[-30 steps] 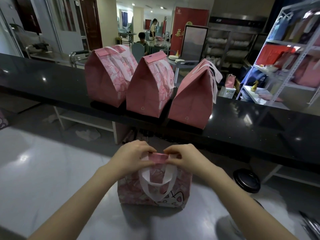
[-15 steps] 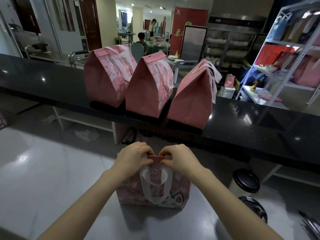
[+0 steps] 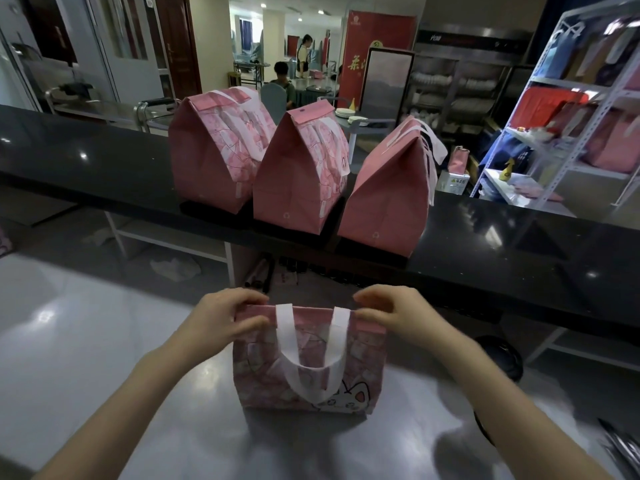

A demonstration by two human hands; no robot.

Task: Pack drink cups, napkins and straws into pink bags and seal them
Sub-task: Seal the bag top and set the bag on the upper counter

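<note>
Sealing is judged to be the step in hand: the bag (image 3: 256,372) stands upright on the table (image 3: 86,341), just in front of the person, with its mouth drawn flat into a straight top edge. That edge is gripped at its two ends. The left hand (image 3: 225,320) is clamped on the left corner, thumb laid across the front and fingers curled over the back. The right hand (image 3: 394,313) is pinched on the right corner in the same way. The hands are held well apart, and the white handle (image 3: 285,337) hangs down the front face between them. What has been packed inside cannot be seen, since the mouth is closed.

Three sealed bags (image 3: 298,174) are lined up on the black counter (image 3: 104,161) beyond, each with its top closed, so the task is judged to be well along, with this one the fourth. A dark lid (image 3: 502,355) is glimpsed near the table's right side.

For the next move, the top strip would need to be folded over squarely and pressed down along its whole length, so that the closure catches evenly and no corner is left gaping. The handle should be kept clear of the fold. Once shut, the bag could be set on the counter beside the others
</note>
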